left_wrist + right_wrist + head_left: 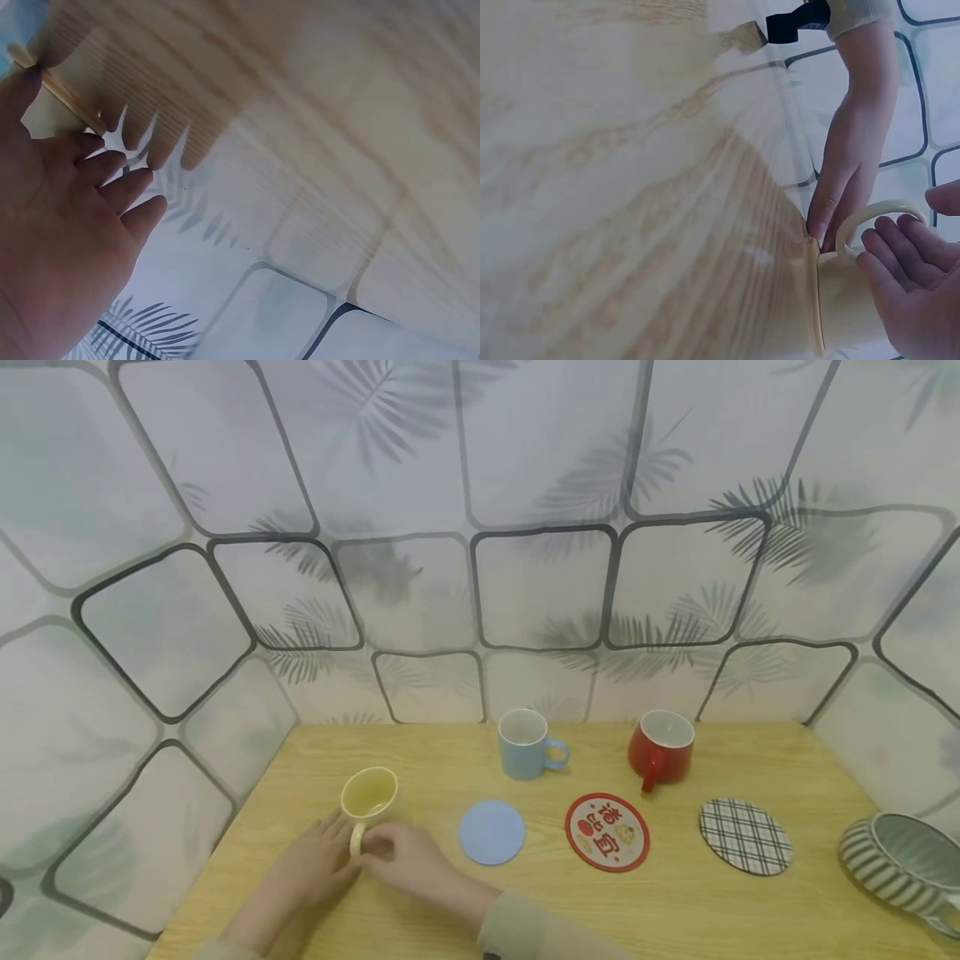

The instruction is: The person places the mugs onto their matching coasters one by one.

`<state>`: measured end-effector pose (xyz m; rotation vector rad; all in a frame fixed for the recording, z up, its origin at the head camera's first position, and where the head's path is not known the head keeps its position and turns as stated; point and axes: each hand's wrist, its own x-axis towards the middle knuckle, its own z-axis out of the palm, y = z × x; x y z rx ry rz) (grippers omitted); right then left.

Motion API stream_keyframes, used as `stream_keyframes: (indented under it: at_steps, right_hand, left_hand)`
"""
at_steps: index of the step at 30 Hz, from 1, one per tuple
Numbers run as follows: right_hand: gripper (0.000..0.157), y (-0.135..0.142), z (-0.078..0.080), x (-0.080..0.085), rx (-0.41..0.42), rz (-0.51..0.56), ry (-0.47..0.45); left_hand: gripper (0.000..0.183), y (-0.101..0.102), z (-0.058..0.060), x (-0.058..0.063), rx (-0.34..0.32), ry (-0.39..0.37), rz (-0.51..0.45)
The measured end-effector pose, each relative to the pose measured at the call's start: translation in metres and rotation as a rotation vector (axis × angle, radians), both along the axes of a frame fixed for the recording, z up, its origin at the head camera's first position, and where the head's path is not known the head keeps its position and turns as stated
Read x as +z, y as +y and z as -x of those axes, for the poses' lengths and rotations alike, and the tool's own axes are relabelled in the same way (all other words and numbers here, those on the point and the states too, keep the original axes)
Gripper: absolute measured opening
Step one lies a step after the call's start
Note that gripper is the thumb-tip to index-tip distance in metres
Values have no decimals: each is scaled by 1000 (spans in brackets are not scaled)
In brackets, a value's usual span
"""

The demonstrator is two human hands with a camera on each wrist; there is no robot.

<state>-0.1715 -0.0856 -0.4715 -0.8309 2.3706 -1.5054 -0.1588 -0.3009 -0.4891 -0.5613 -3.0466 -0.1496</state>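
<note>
A pale yellow mug (369, 795) stands near the left side of the wooden table. My right hand (411, 858) holds its handle (845, 234) between thumb and curled fingers. Beside the mug's near left side, my left hand (318, 860) lies low with its fingers extended. In the left wrist view, thumb and index fingertips touch a thin yellowish edge (75, 105) at the mug's base. That edge looks like a coaster under the mug, mostly hidden.
A light blue mug (523, 752) and a red mug (660, 752) stand farther back. Right of my hands lie a blue coaster (491, 832), a red-rimmed coaster (626, 853) and a plaid coaster (745, 837). A striped cup (885, 864) sits at the right edge. Patterned curtains (540, 585) enclose the table.
</note>
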Motion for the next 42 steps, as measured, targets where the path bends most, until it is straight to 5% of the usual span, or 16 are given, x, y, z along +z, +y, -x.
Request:
stream_keyframes:
  at_steps: [20, 42]
  right_hand:
    - [19, 23, 15, 12, 23, 12, -20]
    - [24, 59, 45, 27, -66, 35, 49]
  left_hand:
    - [58, -3, -13, 21, -5, 62, -59]
    - [60, -8, -17, 52, 1, 178, 25]
